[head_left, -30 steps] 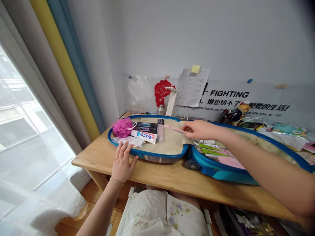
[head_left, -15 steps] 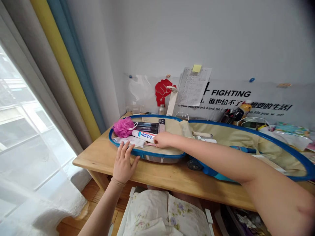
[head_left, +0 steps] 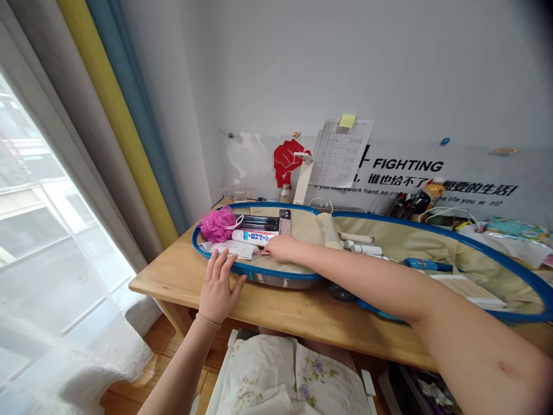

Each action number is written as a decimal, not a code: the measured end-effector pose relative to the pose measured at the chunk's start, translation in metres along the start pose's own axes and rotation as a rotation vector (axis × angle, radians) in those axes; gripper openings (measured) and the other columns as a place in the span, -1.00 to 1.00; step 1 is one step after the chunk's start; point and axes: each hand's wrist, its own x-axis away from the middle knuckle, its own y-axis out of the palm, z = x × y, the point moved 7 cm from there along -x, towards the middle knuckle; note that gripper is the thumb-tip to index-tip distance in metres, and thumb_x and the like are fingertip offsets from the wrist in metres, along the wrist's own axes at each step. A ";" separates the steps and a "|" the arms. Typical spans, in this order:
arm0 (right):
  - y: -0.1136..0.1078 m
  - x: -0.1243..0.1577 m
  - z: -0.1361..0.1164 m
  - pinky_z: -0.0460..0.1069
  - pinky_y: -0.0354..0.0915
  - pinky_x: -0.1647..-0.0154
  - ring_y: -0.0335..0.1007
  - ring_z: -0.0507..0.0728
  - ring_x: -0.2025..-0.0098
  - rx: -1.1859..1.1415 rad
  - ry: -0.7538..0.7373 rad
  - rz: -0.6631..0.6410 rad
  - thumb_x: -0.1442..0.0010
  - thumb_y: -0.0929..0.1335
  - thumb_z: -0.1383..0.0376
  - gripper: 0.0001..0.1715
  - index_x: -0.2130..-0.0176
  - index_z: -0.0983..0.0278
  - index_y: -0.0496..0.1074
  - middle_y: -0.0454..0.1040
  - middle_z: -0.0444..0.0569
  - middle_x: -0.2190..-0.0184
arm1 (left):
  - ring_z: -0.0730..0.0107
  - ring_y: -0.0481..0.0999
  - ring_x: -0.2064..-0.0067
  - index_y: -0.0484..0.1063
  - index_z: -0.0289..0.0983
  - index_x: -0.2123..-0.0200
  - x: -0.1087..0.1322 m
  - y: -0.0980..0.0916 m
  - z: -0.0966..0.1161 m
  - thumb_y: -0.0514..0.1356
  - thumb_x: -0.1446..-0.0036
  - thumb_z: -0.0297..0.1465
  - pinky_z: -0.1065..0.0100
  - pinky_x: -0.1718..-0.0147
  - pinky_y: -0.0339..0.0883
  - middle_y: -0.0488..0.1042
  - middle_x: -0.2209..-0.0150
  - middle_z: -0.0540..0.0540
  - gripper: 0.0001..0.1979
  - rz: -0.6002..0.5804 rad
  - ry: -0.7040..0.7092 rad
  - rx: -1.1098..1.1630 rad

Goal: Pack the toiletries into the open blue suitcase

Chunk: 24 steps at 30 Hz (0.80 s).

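An open blue suitcase [head_left: 259, 271] with beige lining lies on a wooden desk [head_left: 294, 314]. Its left half holds a pink bath puff [head_left: 216, 223], a white toothpaste tube [head_left: 254, 236], a black pack [head_left: 259, 222] and a white packet [head_left: 231, 249]. My right hand [head_left: 280, 246] reaches into that half just beside the toothpaste, fingers curled over a slim pink stick [head_left: 260, 252] whose tip shows under them. My left hand [head_left: 217, 288] lies flat on the desk, fingers spread, with its tips against the suitcase rim.
The suitcase's right half holds white tubes [head_left: 363, 249] and a blue item [head_left: 425, 264]. Bottles, cables and packets crowd the desk's back right. Curtains [head_left: 108, 115] and a window stand at the left. A floral cushion [head_left: 285, 374] sits below the desk edge.
My right hand carried the pink stick from the suitcase's middle leftward and down into the left half beside the toothpaste. The left hand stayed put.
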 end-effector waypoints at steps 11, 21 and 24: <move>-0.006 0.005 0.014 -0.01 0.32 0.17 0.45 0.23 0.00 -0.079 -0.063 0.007 -0.17 0.29 0.34 -0.55 -0.05 0.18 0.48 0.53 0.06 0.00 | -0.07 0.03 -0.36 0.18 -0.28 -0.20 -0.001 -0.002 0.001 0.11 -0.26 -0.27 -0.10 -0.22 0.15 0.26 -0.22 -0.33 -0.52 0.018 0.015 0.005; -0.040 0.088 0.130 -0.02 0.32 0.09 0.48 0.16 0.09 -0.311 0.039 0.132 -0.19 0.25 0.15 -0.44 -0.14 0.20 0.42 0.53 0.02 -0.01 | -0.06 0.01 -0.37 0.17 -0.29 -0.21 -0.001 -0.003 0.002 0.11 -0.26 -0.27 -0.08 -0.23 0.14 0.26 -0.21 -0.33 -0.51 0.024 0.024 0.002; -0.024 0.121 0.174 0.02 0.32 0.10 0.49 0.19 0.11 -0.318 0.198 0.079 -0.13 0.29 0.13 -0.44 -0.09 0.21 0.46 0.55 0.05 0.04 | -0.06 0.01 -0.37 0.17 -0.29 -0.20 -0.002 -0.002 0.002 0.11 -0.26 -0.27 -0.08 -0.23 0.13 0.26 -0.21 -0.33 -0.52 0.021 0.021 -0.002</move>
